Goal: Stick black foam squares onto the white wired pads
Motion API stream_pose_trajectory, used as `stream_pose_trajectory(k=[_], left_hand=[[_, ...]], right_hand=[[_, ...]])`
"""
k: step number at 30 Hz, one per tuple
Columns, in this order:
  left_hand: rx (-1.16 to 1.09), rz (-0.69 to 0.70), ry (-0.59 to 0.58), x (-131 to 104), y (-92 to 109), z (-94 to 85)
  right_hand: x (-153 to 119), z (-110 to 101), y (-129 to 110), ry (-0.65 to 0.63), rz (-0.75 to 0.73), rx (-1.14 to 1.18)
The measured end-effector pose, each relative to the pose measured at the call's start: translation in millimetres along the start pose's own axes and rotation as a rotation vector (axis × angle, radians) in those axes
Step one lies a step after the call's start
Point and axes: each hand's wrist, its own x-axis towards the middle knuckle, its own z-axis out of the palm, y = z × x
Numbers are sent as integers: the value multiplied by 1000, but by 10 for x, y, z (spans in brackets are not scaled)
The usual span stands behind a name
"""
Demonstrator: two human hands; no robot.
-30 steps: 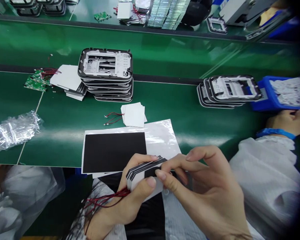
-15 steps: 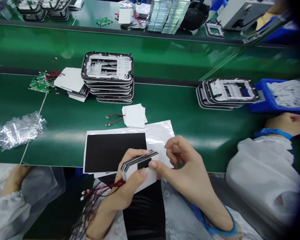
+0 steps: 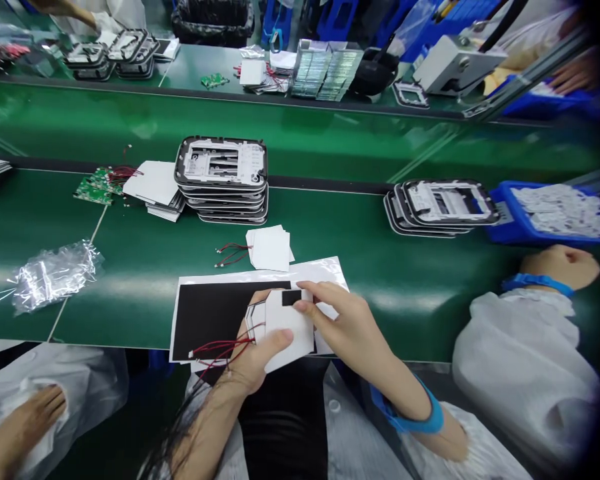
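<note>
My left hand (image 3: 260, 357) grips a small stack of thin white wired panels (image 3: 279, 322), its thumb lying across the top one. Red and black wires (image 3: 220, 345) with small white plugs trail out to the left. A black patch (image 3: 291, 297) lies at the top panel's far edge. There my right hand (image 3: 337, 310) pinches the panel's edge between thumb and forefinger, the thumb touching the patch. Beneath both hands is a sheet of black material (image 3: 205, 313) on white backing (image 3: 330, 270). Beyond it, a few more white wired panels (image 3: 270, 249) rest on the green bench.
Stacked plastic frames (image 3: 223, 173) stand behind, beside white panels (image 3: 155, 181) and green circuit boards (image 3: 96, 187). More frames (image 3: 440, 205) and a blue bin (image 3: 510, 223) are at right. Crumpled clear plastic (image 3: 55, 275) lies left. A co-worker's hand (image 3: 563, 270) rests at the right.
My right hand has moved in from beside the stack to pinch the top panel's edge. The stack's top face now turns more toward me. The camera view has shifted, showing more of the far bench.
</note>
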Motion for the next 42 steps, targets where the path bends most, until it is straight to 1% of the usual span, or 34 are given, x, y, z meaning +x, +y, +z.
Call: stream_pose_trajectory(k=[2,3,5,7,9,11,12,14,16,17,19,22,24,26,29,31,33,35,37,39,41,42], left_hand=[[-3,2,39,25,14,-22],[-3,9,55,36,26,-32],[-20,5,65,49,58,-48],[-62,-19,42,49,95,-68],[-96,-53,6,39,126,-105],[-98,-96,-22,29,143,-166],[-95,-118,-25,26,149,-204],[-95,-148,-2,22,165,-284],[-98,-166,41,21,191,-351],[-96,-172,51,21,207,-375],[-109,-168,46,26,236,-405],[-165,-125,-12,54,250,-429],[-196,-117,-51,86,240,-453],[-221,-126,-78,114,228,-483],[-246,-128,-80,129,222,-512],[-233,-126,-69,122,224,-513],[-223,-123,-56,109,226,-505],[-226,-111,-43,97,231,-492],[-229,-108,-19,88,243,-473],[-225,-111,25,79,265,-444],[-240,-113,68,67,289,-400],[-254,-112,80,60,298,-371]], right_hand=[[57,-10,46,26,100,34],[102,-31,64,16,165,76],[235,-97,93,-64,316,241],[422,-177,98,-188,428,439],[639,-241,62,-272,449,560],[853,-268,-19,-333,417,588],[949,-263,-74,-385,394,595],[1116,-215,-197,-529,343,609],[1258,-108,-316,-635,301,614],[1329,-30,-369,-643,285,600],[1480,175,-455,-597,254,531],[1736,567,-547,-517,197,391],[1891,833,-591,-498,161,302],[1996,1056,-621,-478,122,182],[2020,1265,-661,-415,57,-35],[1957,1309,-706,-372,-1,-168],[1859,1266,-771,-345,-63,-268],[1736,1122,-835,-332,-112,-330],[1570,878,-852,-330,-142,-362],[1328,567,-780,-339,-156,-375],[997,246,-607,-356,-145,-375],[805,102,-490,-342,-120,-360]])
